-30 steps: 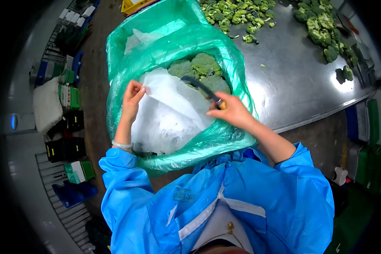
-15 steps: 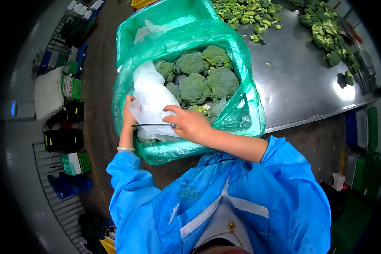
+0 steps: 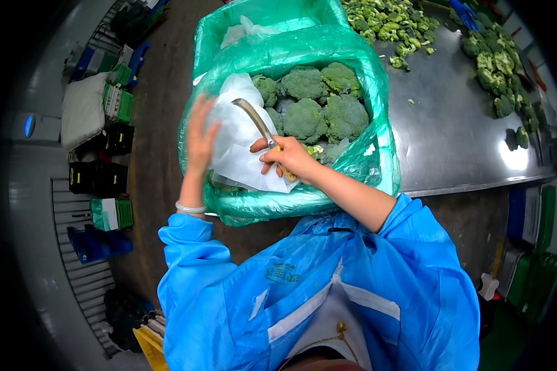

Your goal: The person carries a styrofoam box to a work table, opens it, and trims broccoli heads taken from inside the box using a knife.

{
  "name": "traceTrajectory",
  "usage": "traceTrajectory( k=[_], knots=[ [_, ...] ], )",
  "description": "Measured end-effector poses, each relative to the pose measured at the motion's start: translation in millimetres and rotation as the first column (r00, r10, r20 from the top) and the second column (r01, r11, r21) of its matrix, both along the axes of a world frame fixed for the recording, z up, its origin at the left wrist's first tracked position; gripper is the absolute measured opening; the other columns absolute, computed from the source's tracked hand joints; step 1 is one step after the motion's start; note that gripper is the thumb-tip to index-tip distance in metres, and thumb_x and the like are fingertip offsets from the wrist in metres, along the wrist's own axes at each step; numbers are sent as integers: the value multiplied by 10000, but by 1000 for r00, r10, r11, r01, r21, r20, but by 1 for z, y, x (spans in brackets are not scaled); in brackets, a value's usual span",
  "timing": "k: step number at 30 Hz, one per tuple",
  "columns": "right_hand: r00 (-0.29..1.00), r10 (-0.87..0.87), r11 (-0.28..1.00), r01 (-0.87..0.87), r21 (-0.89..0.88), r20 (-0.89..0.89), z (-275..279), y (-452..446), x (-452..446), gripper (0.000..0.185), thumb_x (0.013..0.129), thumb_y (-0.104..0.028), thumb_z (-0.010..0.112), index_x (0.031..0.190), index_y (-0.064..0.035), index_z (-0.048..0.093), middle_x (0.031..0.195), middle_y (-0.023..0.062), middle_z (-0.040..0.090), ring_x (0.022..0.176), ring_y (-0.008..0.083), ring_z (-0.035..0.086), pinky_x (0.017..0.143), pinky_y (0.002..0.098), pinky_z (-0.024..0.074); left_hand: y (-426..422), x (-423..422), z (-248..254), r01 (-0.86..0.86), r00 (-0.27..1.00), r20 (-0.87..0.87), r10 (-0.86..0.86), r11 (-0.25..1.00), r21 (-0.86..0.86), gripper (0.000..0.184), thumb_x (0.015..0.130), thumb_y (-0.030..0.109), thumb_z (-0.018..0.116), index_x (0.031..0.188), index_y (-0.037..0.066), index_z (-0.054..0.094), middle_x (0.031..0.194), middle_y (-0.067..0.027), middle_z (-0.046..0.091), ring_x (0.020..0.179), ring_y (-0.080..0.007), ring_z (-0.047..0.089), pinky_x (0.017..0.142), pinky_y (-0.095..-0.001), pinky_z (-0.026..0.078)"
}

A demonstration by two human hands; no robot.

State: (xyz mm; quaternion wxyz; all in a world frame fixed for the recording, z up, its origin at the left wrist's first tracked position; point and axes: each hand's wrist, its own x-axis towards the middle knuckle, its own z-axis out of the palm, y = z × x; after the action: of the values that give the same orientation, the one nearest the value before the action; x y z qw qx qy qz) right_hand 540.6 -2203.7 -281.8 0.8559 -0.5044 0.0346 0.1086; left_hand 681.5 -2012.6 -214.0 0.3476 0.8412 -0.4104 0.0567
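My right hand [image 3: 289, 159] is closed round the yellowish handle of a curved knife [image 3: 254, 117], its blade pointing up and left over a white sheet [image 3: 230, 133]. That thin sheet covers the left part of a crate [image 3: 382, 105] lined with green plastic. Several broccoli heads [image 3: 304, 120] lie in the crate to the right of the sheet. My left hand [image 3: 199, 133] is raised at the crate's left side, blurred, with fingers apart and nothing in them.
Behind stands another green-lined crate [image 3: 207, 43]. On the right, a metal table [image 3: 439, 136] bears cut broccoli pieces [image 3: 393, 25] and a row of broccoli [image 3: 495, 68]. A blue-gloved hand [image 3: 464, 13] shows at its far end. Bins [image 3: 108, 238] stand on the left.
My left hand has let go of the white sheet and lifted. The knife has turned from lying sideways to pointing up and left. A blue-gloved hand has come into view at the far right.
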Motion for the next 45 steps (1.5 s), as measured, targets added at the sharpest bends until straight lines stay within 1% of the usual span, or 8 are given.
traceTrajectory(
  k=[7,9,11,17,22,31,40,45],
  knots=[
    [972,-222,969,229,-93,82,-4,-11,-25,240,837,-82,606,1043,27,663,911,99,703,724,159,693,530,258,499,-4,-18,-72,58,997,35,-70,962,268,595,979,277,498,1532,154,316,1626,-164,132,1491,-354,156,1184,-465,169],
    [874,-164,437,481,-760,458,-5,-45,-47,320,775,-86,606,1087,-28,651,1010,158,682,946,302,655,827,419,522,-3,-17,-68,47,998,36,-59,964,261,594,971,276,519,1522,155,334,1623,-160,143,1483,-356,179,1183,-463,176],
    [797,75,-82,604,-793,599,-4,-87,-76,349,749,-99,623,1093,-50,647,1061,156,665,1033,344,612,908,415,488,-4,-13,-70,60,998,2,-62,970,237,576,949,259,568,1489,146,401,1612,-155,193,1467,-362,224,1179,-459,187],
    [908,-383,154,242,-958,168,2,-133,-219,294,791,-55,584,1076,-38,653,924,144,683,797,305,672,706,399,544,-71,-32,39,-252,831,553,64,929,271,407,823,196,735,1200,75,644,1361,-132,561,1299,-355,457,1108,-456,320],
    [668,-731,421,603,-677,140,-55,-125,-273,213,853,-12,570,1045,-8,661,898,90,695,755,144,666,612,276,530,-207,-52,-32,429,861,149,-486,852,299,519,804,257,747,1263,70,594,1286,-172,585,1211,-368,537,1037,-473,433],
    [628,-772,481,676,-558,96,-55,-113,-298,143,862,-52,633,978,16,681,784,58,698,652,87,617,607,238,497,-262,-109,-91,71,950,153,-274,663,745,1011,508,315,912,1387,181,432,1445,-207,375,1186,-504,448,874,-522,540],
    [637,-754,457,684,-569,160,-71,-212,-347,114,862,-24,650,955,34,682,785,86,704,725,119,674,642,253,522,-229,-70,-41,98,969,-241,-56,981,166,900,582,288,881,1349,72,461,1252,-186,554,1123,-349,581,912,-454,523],
    [816,-577,716,487,-500,-32,-41,-303,-328,212,863,-85,712,1057,-5,685,705,32,638,593,57,585,499,209,454,-230,-125,-4,-347,389,-862,-326,815,-465,698,832,365,708,1382,36,430,1307,-153,558,1137,-306,606,949,-518,522]
  ],
)
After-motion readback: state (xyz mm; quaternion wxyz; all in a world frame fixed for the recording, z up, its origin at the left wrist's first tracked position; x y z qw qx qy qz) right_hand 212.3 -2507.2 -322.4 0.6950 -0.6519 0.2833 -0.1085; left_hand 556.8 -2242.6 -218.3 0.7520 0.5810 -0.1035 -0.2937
